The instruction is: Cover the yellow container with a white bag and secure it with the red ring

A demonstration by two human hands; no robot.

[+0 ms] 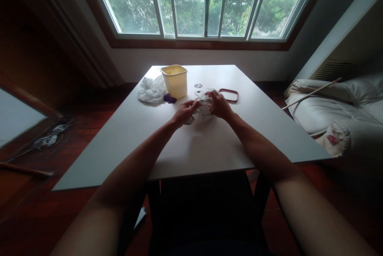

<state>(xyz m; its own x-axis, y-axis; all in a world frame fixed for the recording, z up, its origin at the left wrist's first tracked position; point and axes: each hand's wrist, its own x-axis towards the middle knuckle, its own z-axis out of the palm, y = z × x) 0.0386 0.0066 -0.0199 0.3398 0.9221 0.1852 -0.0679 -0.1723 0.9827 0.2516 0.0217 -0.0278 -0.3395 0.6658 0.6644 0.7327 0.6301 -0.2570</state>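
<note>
A crumpled, translucent white plastic bag [204, 108] is between my hands above the middle of the white table [125, 144]. My left hand [184, 113] pinches its left side, thumb and fingers together. Curled over the bag's right side, my right hand [219, 104] grips it from above. Behind the hands stands a yellow square bin [176, 82], upright, with a small purple bundle [170, 98] at its foot. To the bin's left lies another crumpled white plastic bag [151, 90]. A reddish-brown square frame [228, 95] rests flat just beyond my right hand.
A small dark ring-shaped item [198, 86] lies on the table beyond my hands. Past the table's far edge is a wall with a window [191, 8]. At right, a pale sofa [311, 108] has a stick [311, 94] across it. Cables [49, 139] lie on the floor at left.
</note>
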